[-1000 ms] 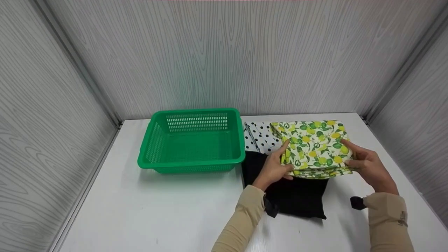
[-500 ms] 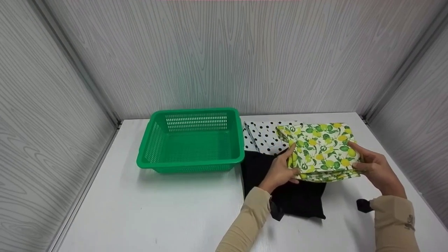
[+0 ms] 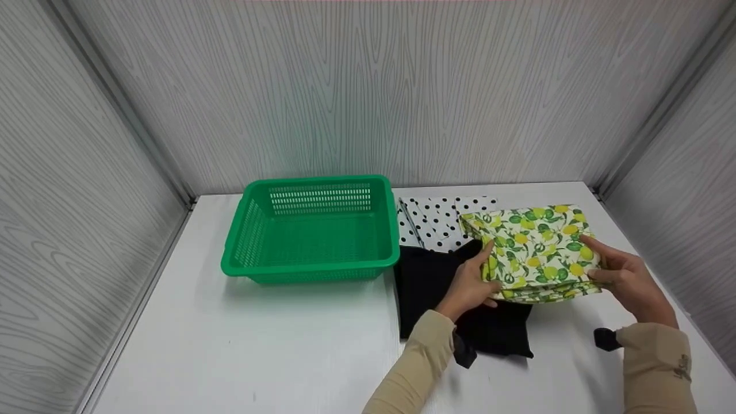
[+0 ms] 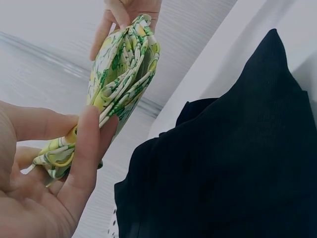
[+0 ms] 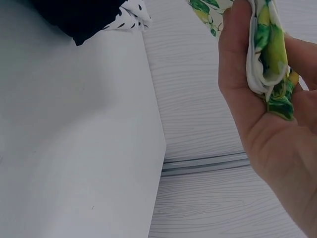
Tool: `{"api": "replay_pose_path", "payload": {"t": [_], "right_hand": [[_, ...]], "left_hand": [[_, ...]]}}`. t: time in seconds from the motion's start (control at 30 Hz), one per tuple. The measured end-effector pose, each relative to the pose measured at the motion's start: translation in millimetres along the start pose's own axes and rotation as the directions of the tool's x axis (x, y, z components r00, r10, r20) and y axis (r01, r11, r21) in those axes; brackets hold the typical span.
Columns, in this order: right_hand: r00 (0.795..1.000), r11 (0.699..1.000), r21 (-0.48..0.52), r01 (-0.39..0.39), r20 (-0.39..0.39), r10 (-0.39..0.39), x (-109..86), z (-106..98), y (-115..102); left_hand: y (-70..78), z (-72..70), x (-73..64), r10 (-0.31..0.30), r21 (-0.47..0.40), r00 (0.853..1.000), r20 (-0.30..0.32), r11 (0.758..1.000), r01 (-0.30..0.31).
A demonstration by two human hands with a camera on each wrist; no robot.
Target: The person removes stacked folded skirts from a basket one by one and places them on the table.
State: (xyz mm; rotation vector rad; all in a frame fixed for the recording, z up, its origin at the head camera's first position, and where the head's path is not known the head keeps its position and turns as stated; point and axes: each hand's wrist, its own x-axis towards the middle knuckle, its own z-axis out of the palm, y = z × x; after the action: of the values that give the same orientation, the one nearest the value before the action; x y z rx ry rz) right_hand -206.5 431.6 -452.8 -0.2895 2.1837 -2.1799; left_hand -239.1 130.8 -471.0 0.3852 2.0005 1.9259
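A folded cloth with a lemon print [image 3: 540, 247] is held up level between both hands, on the right side of the table in the head view. My left hand [image 3: 470, 286] pinches its left edge, thumb on top and fingers beneath. At the opposite edge my right hand [image 3: 629, 282] grips it the same way. In the left wrist view the layered folds of the lemon cloth [image 4: 124, 74] show edge-on. Below it lies a black cloth [image 3: 425, 282], partly hidden by the left hand and the lemon cloth. A white cloth with black dots [image 3: 434, 221] lies behind the black one.
A green plastic basket [image 3: 310, 267] with slotted sides stands left of the cloths on the white table [image 3: 287, 356]. Wood-grain panels [image 3: 345, 92] close off the back and both sides.
Both hands have carried the lemon cloth to the right and slightly toward the front. More of the dotted cloth and the black cloth now shows. The basket has stayed in place.
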Motion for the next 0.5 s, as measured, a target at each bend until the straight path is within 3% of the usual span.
{"api": "replay_pose_path", "payload": {"t": [0.27,0.5], "right_hand": [[1.000,1.000,-0.011,0.003,-0.005,-0.003,-8.8,-10.7,2.6],[1.000,1.000,0.025,0.009,-0.023,-0.009,-17.2,-18.9,6.5]], "left_hand": [[-2.7,12.4,3.0,0.013,0.024,1.000,0.001,1.000,-0.013],[-5.4,26.3,5.3,-0.006,0.110,0.999,-0.036,0.994,0.010]]}}
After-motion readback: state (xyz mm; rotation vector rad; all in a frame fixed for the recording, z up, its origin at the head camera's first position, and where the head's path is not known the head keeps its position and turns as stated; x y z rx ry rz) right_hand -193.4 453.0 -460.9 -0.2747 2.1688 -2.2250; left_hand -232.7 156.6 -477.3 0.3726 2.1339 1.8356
